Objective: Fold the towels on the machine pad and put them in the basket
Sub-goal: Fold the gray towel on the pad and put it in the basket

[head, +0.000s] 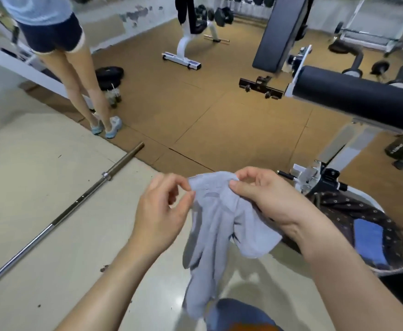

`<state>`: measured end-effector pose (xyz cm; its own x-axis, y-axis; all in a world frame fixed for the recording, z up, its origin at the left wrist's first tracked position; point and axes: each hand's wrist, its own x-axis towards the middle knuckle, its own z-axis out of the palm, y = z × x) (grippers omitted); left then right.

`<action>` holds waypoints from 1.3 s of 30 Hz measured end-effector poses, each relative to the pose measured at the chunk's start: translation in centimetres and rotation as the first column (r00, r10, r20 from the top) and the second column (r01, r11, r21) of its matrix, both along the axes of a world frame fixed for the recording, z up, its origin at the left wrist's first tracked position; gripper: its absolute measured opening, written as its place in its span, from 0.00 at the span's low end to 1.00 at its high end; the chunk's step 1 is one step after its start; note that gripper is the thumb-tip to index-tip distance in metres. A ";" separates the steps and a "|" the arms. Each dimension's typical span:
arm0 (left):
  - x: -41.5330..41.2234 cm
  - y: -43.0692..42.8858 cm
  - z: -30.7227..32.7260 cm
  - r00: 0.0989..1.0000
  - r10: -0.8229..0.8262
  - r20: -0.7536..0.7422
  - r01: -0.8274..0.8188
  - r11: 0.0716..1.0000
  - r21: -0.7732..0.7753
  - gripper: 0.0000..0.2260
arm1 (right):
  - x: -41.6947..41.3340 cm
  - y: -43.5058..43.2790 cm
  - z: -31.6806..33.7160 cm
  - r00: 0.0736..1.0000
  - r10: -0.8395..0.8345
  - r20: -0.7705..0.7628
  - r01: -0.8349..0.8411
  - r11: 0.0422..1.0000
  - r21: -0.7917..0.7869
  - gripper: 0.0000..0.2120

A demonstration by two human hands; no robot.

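Observation:
A pale grey-blue towel [216,225] hangs crumpled in front of me, low in the head view. My right hand [265,194] pinches its top edge between thumb and fingers. My left hand [164,206] is at the towel's left top corner, its thumb and forefinger closing on the hem. To the right stands a basket [343,209] with a dark patterned lining, and a blue towel [368,242] lies inside it. A black machine pad [353,96] runs across the upper right.
A steel barbell [64,216] lies diagonally on the pale floor at left. A person [59,44] stands at upper left near weight plates [108,77]. Benches, dumbbell racks and a white machine frame [315,177] fill the back and right.

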<state>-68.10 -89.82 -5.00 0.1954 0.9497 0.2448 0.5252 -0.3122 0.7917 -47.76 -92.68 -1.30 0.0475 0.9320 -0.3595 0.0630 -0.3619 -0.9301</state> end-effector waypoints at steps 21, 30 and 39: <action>10.7 36.5 1.0 0.910 -0.084 0.407 0.212 0.937 -0.279 0.04 | 2.0 36.9 1.5 0.546 -0.309 -0.779 0.395 0.915 -0.086 0.09; 14.2 60.9 3.5 0.890 -0.390 0.237 0.452 0.822 -0.346 0.13 | 8.1 53.5 2.3 0.766 -0.243 0.595 0.197 0.970 0.144 0.24; 22.2 77.6 5.4 0.790 -0.595 0.149 0.612 0.749 -0.253 0.08 | 12.5 69.3 5.4 0.947 -0.174 0.269 0.158 0.984 0.083 0.37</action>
<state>-45.92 -12.19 0.40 0.7454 0.6662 0.0224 0.2548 -0.3158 0.9139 -35.23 -23.34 4.09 0.2923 0.9217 -0.2549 0.2625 -0.3336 -0.9054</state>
